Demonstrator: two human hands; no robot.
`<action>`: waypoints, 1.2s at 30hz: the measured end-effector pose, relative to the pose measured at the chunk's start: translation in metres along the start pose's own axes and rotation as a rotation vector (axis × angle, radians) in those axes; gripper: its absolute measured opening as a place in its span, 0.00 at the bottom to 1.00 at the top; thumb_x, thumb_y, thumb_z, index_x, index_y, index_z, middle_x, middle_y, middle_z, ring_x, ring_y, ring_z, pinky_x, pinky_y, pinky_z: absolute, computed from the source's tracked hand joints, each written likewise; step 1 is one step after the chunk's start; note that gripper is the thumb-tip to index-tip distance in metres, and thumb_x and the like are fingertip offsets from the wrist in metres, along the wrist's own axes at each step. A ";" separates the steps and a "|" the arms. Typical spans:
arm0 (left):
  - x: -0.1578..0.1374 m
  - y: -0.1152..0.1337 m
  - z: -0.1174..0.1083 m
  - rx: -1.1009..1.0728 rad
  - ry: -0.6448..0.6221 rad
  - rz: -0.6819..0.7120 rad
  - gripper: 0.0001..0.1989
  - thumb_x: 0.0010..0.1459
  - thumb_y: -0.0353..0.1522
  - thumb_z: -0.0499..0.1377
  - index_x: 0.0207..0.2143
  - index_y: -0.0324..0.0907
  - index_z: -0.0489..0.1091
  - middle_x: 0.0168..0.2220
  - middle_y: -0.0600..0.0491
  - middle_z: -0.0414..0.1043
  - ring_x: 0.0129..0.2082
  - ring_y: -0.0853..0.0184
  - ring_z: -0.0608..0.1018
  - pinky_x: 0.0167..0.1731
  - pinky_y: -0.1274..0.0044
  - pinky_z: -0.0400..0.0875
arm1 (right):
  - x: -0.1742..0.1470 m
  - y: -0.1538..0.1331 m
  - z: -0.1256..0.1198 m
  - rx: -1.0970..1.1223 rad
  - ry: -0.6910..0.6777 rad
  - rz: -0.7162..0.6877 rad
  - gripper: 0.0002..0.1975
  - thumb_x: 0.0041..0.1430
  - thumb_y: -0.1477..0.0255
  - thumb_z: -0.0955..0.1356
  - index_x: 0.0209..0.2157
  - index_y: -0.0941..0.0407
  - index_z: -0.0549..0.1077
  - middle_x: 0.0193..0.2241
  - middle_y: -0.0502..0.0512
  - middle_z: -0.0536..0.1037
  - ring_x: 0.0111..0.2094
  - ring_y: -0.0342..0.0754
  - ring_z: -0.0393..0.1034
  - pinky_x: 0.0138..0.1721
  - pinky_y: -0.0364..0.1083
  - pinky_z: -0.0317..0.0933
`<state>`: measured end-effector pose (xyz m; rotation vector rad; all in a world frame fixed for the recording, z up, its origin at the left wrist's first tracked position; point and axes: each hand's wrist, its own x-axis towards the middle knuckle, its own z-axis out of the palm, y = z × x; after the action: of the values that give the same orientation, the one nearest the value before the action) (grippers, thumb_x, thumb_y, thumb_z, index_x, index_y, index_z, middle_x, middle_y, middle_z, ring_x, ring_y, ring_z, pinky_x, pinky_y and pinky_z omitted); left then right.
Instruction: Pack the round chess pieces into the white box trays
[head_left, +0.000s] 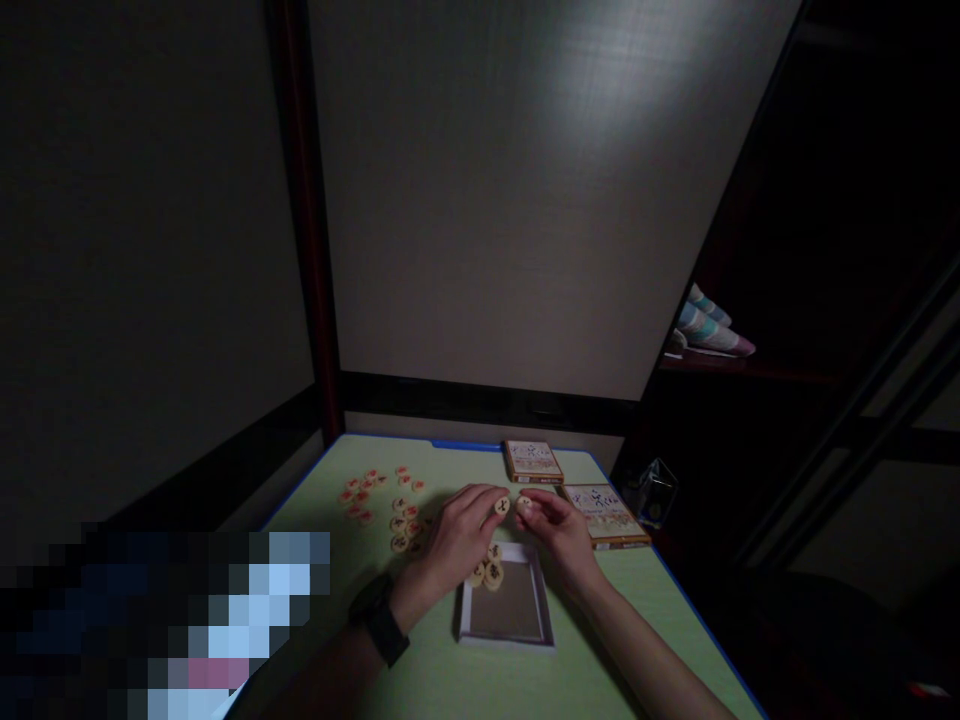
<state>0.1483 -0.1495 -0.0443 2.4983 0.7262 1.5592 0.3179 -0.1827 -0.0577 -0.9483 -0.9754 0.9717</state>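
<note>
My left hand (465, 535), with a dark watch on its wrist, pinches a round xiangqi piece (502, 506) marked with a black character. Close beside it, my right hand (562, 530) grips a second piece (523, 507) between thumb and fingers; its mark is partly covered. Below both hands lies a shallow white box tray (547, 612) with a brownish bottom. A few black-marked pieces (493, 575) rest in its upper left corner, partly hidden by my left hand. Left of that hand, several red- and black-marked pieces (400, 522) lie scattered on the table.
The pale green table (420, 660) has a blue edge. Two printed boxes lie flat on it: one box (532, 458) at the back and another box (606, 512) at the right. A wall panel stands behind. Folded cloth (705, 320) sits on a dark shelf at the right.
</note>
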 end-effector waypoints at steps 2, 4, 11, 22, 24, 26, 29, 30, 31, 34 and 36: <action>0.000 -0.001 0.000 0.002 0.001 0.002 0.12 0.61 0.24 0.55 0.44 0.40 0.73 0.41 0.49 0.76 0.41 0.65 0.78 0.44 0.74 0.76 | 0.001 0.001 -0.001 -0.002 0.001 -0.002 0.23 0.34 0.61 0.81 0.34 0.56 0.80 0.27 0.55 0.80 0.27 0.48 0.72 0.32 0.49 0.69; -0.001 -0.001 0.001 0.009 -0.006 -0.003 0.12 0.60 0.24 0.55 0.44 0.40 0.73 0.41 0.49 0.76 0.41 0.65 0.78 0.45 0.73 0.76 | 0.002 0.002 -0.002 -0.005 -0.002 -0.005 0.24 0.33 0.62 0.81 0.35 0.56 0.79 0.28 0.55 0.81 0.27 0.48 0.72 0.33 0.49 0.69; -0.001 0.000 0.003 0.053 -0.103 -0.071 0.13 0.54 0.24 0.63 0.43 0.41 0.73 0.40 0.51 0.76 0.40 0.63 0.77 0.42 0.70 0.75 | -0.002 -0.002 0.003 -0.038 -0.017 -0.024 0.22 0.37 0.62 0.80 0.35 0.55 0.79 0.29 0.54 0.81 0.31 0.50 0.73 0.37 0.50 0.69; -0.002 0.005 0.006 -0.034 -0.080 -0.123 0.21 0.48 0.17 0.60 0.44 0.43 0.73 0.40 0.52 0.76 0.40 0.64 0.77 0.43 0.72 0.75 | -0.011 -0.005 0.008 -0.101 -0.147 -0.003 0.22 0.36 0.61 0.80 0.35 0.55 0.81 0.31 0.55 0.81 0.33 0.52 0.74 0.37 0.51 0.69; -0.001 0.006 0.005 -0.049 -0.053 -0.099 0.21 0.48 0.17 0.59 0.44 0.42 0.73 0.41 0.52 0.76 0.41 0.64 0.77 0.44 0.72 0.74 | -0.011 -0.004 0.008 -0.079 -0.142 0.004 0.22 0.36 0.62 0.80 0.35 0.55 0.81 0.31 0.56 0.82 0.33 0.52 0.75 0.37 0.51 0.70; -0.001 0.007 0.004 -0.056 -0.026 -0.069 0.20 0.48 0.18 0.59 0.43 0.42 0.73 0.41 0.51 0.76 0.41 0.64 0.77 0.45 0.72 0.74 | -0.011 -0.003 0.008 -0.060 -0.137 0.011 0.21 0.36 0.63 0.80 0.35 0.55 0.81 0.32 0.56 0.82 0.33 0.52 0.75 0.37 0.51 0.70; -0.001 0.007 0.003 -0.056 -0.020 -0.069 0.19 0.48 0.18 0.60 0.42 0.43 0.73 0.40 0.52 0.76 0.40 0.64 0.77 0.43 0.72 0.74 | -0.011 -0.004 0.008 -0.051 -0.131 0.013 0.21 0.35 0.64 0.80 0.35 0.55 0.81 0.31 0.56 0.82 0.33 0.52 0.75 0.37 0.51 0.70; -0.001 0.008 0.003 -0.060 -0.015 -0.079 0.18 0.48 0.18 0.60 0.41 0.42 0.73 0.39 0.52 0.76 0.39 0.64 0.77 0.43 0.72 0.75 | -0.012 -0.004 0.009 -0.052 -0.126 0.011 0.22 0.34 0.64 0.80 0.35 0.55 0.81 0.31 0.57 0.82 0.33 0.52 0.75 0.37 0.51 0.70; -0.001 0.008 0.003 -0.067 -0.006 -0.088 0.18 0.48 0.18 0.60 0.41 0.42 0.73 0.40 0.52 0.76 0.40 0.64 0.77 0.43 0.72 0.75 | -0.012 -0.005 0.009 -0.054 -0.119 0.009 0.22 0.34 0.63 0.81 0.35 0.55 0.81 0.31 0.57 0.82 0.33 0.53 0.75 0.37 0.51 0.70; 0.000 0.010 0.003 -0.107 0.015 -0.097 0.18 0.48 0.17 0.60 0.41 0.41 0.74 0.41 0.51 0.75 0.41 0.65 0.77 0.44 0.74 0.74 | -0.011 -0.005 0.009 -0.061 -0.096 0.008 0.22 0.34 0.63 0.81 0.34 0.55 0.81 0.32 0.57 0.82 0.33 0.52 0.75 0.37 0.51 0.70; 0.001 0.011 0.002 -0.132 0.008 -0.096 0.18 0.49 0.18 0.61 0.41 0.41 0.74 0.41 0.51 0.74 0.41 0.66 0.77 0.44 0.75 0.74 | -0.011 -0.005 0.008 -0.060 -0.089 0.011 0.21 0.34 0.64 0.81 0.34 0.55 0.82 0.32 0.57 0.82 0.32 0.52 0.75 0.37 0.51 0.70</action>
<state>0.1541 -0.1583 -0.0412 2.3296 0.7089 1.5323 0.3089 -0.1924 -0.0536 -0.9681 -1.0798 1.0054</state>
